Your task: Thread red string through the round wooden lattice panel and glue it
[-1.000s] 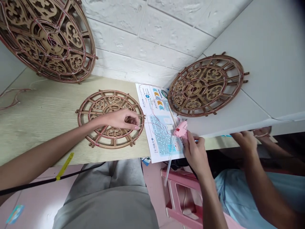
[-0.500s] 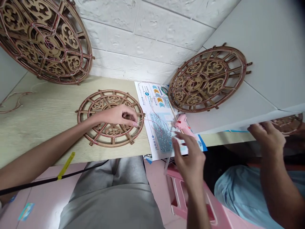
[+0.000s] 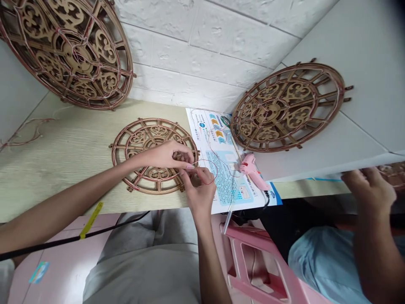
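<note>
A round carved wooden disc (image 3: pixel 148 139) lies flat on the pale wooden table (image 3: pixel 63 160). My left hand (image 3: pixel 164 155) rests on the disc's right side with fingers pinched at its rim. My right hand (image 3: pixel 198 190) is just right of it, fingers pinched on a thin red wire (image 3: pixel 211 162) that loops over the instruction sheet (image 3: pixel 221 169). A pink glue gun (image 3: pixel 253 171) lies on that sheet, clear of both hands.
Two more carved discs lean up: one at the top left (image 3: pixel 69 50), one on a white board (image 3: pixel 286 105) at right. Another person's hand (image 3: pixel 370 194) is at the right edge. A pink stool (image 3: pixel 253 261) and a black cable (image 3: pixel 63 240) sit below the table.
My right hand let go of the glue gun, which now lies on the sheet, and moved left to the disc's rim, pinching the wire beside my left hand.
</note>
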`<state>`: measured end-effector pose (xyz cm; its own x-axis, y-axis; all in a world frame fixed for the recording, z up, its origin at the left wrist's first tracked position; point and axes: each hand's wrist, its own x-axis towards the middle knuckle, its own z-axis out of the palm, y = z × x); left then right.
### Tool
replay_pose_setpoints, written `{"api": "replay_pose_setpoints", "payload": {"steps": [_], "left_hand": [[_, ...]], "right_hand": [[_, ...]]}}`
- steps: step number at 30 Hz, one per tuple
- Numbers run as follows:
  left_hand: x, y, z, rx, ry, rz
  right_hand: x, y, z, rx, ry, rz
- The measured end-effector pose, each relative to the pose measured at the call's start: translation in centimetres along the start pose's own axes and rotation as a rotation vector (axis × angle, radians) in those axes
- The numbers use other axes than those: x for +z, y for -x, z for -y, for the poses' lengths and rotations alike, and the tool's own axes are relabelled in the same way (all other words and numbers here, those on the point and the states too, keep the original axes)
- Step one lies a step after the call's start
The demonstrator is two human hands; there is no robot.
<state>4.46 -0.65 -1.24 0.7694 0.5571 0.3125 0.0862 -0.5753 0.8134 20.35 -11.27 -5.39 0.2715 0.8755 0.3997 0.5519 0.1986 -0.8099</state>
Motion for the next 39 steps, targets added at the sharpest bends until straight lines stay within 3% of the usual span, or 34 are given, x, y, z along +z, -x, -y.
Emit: {"api": "replay_pose_setpoints", "payload": {"steps": [11, 14, 19, 24, 30, 39], "left_hand": [[0.2, 0.1, 0.3, 0.003, -0.009, 0.016], [-0.5, 0.2, 0.0, 0.011, 0.0, 0.038], [-2.2, 0.3, -0.9, -0.034, 0.038, 0.171], [-2.8, 1.1, -1.8, -0.025, -0.026, 0.184], [-2.8, 3.6, -2.0, -0.008, -0.075, 0.109], [-2.1, 3.8, -1.7, 0.043, -0.041, 0.182]], "right_hand": [[0.2, -0.1, -0.9, -0.073, -0.032, 0.055], [-0.2, 0.0, -0.9, -0.127, -0.014, 0.103], [-1.5, 0.4, -1.0, -0.229, 0.056, 0.216], [-2.3, 0.7, -0.8, -0.268, 0.066, 0.25], [-2.6, 1.0, 0.1, -0.286, 0.086, 0.27], [-2.8, 1.2, 1.0, -0.266, 0.11, 0.309]]}}
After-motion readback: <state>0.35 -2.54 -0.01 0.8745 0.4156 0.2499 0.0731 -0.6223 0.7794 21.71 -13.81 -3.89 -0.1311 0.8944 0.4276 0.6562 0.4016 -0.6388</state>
